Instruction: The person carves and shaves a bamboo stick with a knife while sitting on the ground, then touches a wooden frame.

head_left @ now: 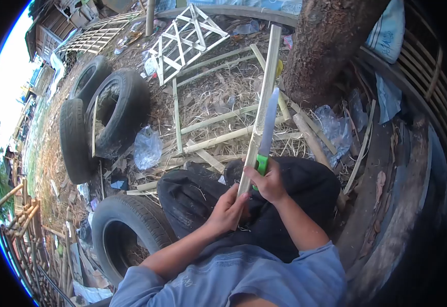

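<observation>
My left hand (pixel 227 211) is closed around the lower end of a long, pale split-bamboo strip (pixel 267 77), which slants up and away from my lap. Just to its right, my right hand (pixel 268 181) grips the green handle of a knife (pixel 268 125). The blade points away from me and lies alongside the strip; whether it touches the bamboo I cannot tell. Fingers of the right hand also rest near the strip's edge. Both hands are above my crossed legs in dark trousers (pixel 305 187).
Several old tires (pixel 118 110) lie at the left, with one tire (pixel 131 220) beside my leg. Ahead are cut bamboo pieces (pixel 218 138), shavings and a lattice bamboo frame (pixel 187 41). A tree trunk (pixel 320 46) stands front right, near clear plastic bags (pixel 332 125).
</observation>
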Motion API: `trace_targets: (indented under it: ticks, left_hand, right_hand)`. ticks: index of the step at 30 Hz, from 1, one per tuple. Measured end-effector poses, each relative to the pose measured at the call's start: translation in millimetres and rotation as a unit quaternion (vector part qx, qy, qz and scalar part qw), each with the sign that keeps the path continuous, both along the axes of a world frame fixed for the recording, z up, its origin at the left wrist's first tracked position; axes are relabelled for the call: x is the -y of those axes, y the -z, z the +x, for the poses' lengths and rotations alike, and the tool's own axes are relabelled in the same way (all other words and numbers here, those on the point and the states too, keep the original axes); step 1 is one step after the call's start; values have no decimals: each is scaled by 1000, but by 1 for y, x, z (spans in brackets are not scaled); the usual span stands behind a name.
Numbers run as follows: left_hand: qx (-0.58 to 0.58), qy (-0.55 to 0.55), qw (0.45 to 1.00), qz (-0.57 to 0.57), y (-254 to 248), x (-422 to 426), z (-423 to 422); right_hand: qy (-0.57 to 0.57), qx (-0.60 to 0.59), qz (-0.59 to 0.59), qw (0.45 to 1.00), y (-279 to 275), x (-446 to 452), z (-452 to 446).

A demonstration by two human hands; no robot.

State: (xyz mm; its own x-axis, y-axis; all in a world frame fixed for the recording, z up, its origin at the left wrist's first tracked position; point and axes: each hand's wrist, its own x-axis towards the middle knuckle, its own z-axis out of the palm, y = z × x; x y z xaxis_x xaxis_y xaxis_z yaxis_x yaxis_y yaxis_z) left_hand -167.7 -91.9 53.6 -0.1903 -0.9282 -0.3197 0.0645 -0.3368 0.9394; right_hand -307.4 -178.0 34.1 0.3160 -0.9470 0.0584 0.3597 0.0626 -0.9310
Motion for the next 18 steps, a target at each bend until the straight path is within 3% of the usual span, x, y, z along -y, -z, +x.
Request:
trace_targets:
  ticks: [4, 12, 14, 15, 18]
  left_hand:
    - [-17, 31, 999, 24, -1, 3, -8]
    - [2, 172, 985, 14, 10, 9, 19]
    - [91, 146, 979, -106, 5, 14, 25]
    - [46, 97, 990, -92, -4, 18, 28]
    - [146, -77, 975, -151, -10, 39, 68]
  right_hand:
    - [-13, 19, 56, 998, 2, 1, -12]
    - [-56, 56, 33, 996, 5, 0, -16]
    - [-64, 54, 30, 996, 7, 1, -16]
    - [-76, 27, 18, 997, 9, 2, -18]
    - [-101, -41, -16, 994, 12, 3, -24]
